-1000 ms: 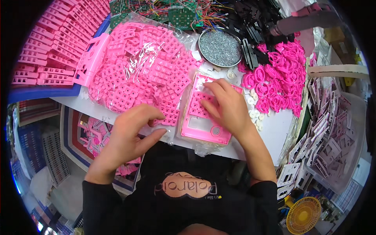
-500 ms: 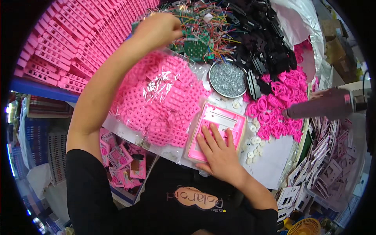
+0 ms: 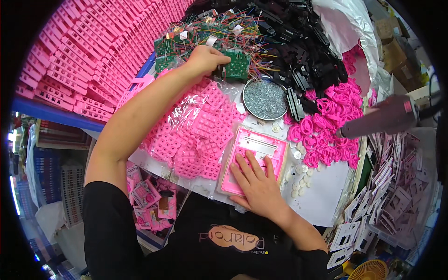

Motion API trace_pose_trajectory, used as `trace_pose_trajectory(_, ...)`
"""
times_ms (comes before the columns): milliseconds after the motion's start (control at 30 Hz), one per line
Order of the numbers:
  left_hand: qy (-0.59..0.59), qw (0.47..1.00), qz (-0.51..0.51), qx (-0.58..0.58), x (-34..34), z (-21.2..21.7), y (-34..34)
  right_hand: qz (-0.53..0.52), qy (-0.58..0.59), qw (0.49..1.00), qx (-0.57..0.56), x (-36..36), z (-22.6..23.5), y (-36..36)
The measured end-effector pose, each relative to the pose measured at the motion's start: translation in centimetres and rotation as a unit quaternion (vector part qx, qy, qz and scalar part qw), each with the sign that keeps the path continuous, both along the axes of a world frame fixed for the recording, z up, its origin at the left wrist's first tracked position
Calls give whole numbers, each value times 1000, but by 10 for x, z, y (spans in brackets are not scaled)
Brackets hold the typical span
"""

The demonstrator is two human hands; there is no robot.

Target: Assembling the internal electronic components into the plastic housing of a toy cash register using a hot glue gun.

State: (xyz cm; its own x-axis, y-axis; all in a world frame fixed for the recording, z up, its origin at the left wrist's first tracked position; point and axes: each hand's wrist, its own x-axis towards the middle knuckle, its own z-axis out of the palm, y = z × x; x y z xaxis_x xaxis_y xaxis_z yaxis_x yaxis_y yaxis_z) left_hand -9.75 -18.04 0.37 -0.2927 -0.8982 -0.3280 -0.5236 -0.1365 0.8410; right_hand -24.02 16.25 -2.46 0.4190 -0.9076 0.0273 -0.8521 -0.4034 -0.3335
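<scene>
My left hand point(image 3: 208, 60) reaches to the back of the table, its thumb and fingers pinched at the edge of a green circuit board point(image 3: 237, 65) with thin wires. More wired boards point(image 3: 168, 49) lie heaped around it. My right hand point(image 3: 259, 187) lies flat with fingers spread over a pink plastic casing point(image 3: 237, 172). That casing sits in a pale, frame-like holder point(image 3: 223, 185) near the table's front edge, and my palm hides part of it. Between my arms, a clear bag holds pink button pads point(image 3: 200, 135), left of the casing.
A round dish of small metal screws point(image 3: 265, 99) stands behind the casing. Pink ring-shaped parts point(image 3: 322, 126), white discs point(image 3: 303, 179) and black plastic parts point(image 3: 298, 42) lie to the right and back. A dark powered screwdriver point(image 3: 380, 119) juts in from the right. Pink casings point(image 3: 88, 60) are stacked at left.
My left hand has come nearer and slightly right, from above the board heap to one board's edge. My right hand stays flat on the casing. The whole view has shifted slightly.
</scene>
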Motion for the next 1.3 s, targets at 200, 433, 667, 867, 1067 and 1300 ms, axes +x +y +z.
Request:
trace_pose_trajectory(200, 265, 962, 48, 41, 26, 61, 38, 2, -39, 999, -17, -3, 5, -1)
trace_pose_trajectory(433, 52, 685, -91, -721, 37, 65, 116, -31, -503, 864, 14, -13, 21, -25)
trace_pose_trajectory(667, 69, 797, -298, -521, 47, 44, 230, -167, -768, 577, 222, -17, 35, -36)
trace_pose_trajectory(867, 210, 960, -183, -2, 45, 29, 246, -105, -603, 717, 332, -33, 50, -37)
trace_pose_trajectory(1067, 329, 901, -114, 260, 64, 14, 240, -66, -484, 801, 346, -64, 55, -24)
trace_pose_trajectory(1300, 423, 863, -19, 278, 53, 5, 255, -131, -587, 748, 280, -55, 26, -12)
